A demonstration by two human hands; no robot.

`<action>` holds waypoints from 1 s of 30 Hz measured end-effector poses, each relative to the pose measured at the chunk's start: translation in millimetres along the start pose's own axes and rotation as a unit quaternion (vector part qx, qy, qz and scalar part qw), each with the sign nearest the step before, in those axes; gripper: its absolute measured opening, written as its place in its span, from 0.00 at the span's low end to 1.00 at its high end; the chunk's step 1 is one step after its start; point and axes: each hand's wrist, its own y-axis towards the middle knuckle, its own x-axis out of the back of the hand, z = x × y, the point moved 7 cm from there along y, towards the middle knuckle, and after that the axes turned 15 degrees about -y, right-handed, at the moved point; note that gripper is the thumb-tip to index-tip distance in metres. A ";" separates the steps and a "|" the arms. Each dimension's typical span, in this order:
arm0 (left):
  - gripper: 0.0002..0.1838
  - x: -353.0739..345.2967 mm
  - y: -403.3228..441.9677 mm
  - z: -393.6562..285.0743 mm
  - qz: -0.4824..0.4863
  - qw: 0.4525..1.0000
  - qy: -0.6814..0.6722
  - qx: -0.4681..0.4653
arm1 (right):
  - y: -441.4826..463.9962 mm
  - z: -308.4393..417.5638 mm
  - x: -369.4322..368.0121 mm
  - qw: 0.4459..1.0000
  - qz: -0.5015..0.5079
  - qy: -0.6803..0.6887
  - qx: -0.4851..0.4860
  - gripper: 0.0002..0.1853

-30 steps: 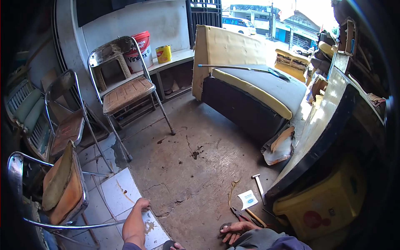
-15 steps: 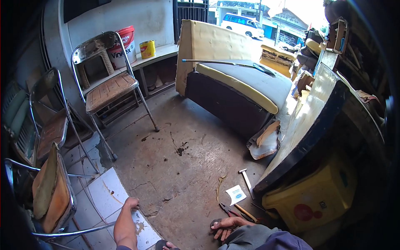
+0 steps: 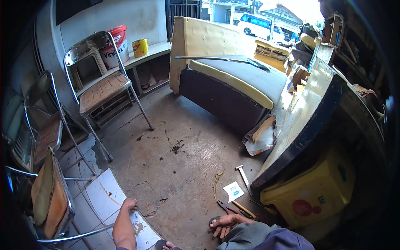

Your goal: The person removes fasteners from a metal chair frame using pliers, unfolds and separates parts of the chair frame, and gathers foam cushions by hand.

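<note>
My left hand (image 3: 130, 204) is curled closed at the edge of the white floor tiles (image 3: 107, 193), and nothing shows in it. Low in the view, my right hand (image 3: 227, 221) hangs with its fingers apart, beside a small dark thing that I cannot make out clearly. Just beyond it on the concrete floor lie red-handled pliers (image 3: 226, 208) and a tool with a wooden handle (image 3: 243, 209). A white card with a blue oval print (image 3: 233, 191) is farther forward, with a pale-handled hammer (image 3: 244, 180) to its right and a thin brownish strip (image 3: 216, 185) to its left.
Metal folding chairs (image 3: 104, 93) stand left; one nearby has a loose seat pad (image 3: 45, 191). An upholstered seat (image 3: 225, 96) is ahead, a yellow plastic stool (image 3: 310, 196) at right. A paint bucket (image 3: 116, 46) and yellow can (image 3: 140, 48) sit on a ledge. Toes show at bottom.
The view has shifted, so the chairs, seat and floor tools appear farther left. The van outside has moved right. Both hands keep nearly the same pose.
</note>
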 end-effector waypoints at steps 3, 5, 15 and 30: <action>0.16 -2.3 -5.4 -3.6 0.003 1.000 -0.004 -0.005 | -66.0 22.5 -46.8 0.998 -0.033 0.007 0.052 0.25; 0.17 -4.1 -9.5 -6.8 0.006 1.000 -0.003 -0.010 | -126.2 58.1 -72.0 0.927 -0.166 -0.055 0.332 0.25; 0.17 -1.8 -6.2 -1.6 0.008 1.000 -0.003 0.001 | -80.1 40.8 -43.1 0.993 -0.071 0.032 0.091 0.24; 0.17 -1.5 -6.2 -5.8 0.007 1.000 0.021 -0.003 | -28.2 19.1 -17.5 0.999 -0.015 0.000 0.032 0.25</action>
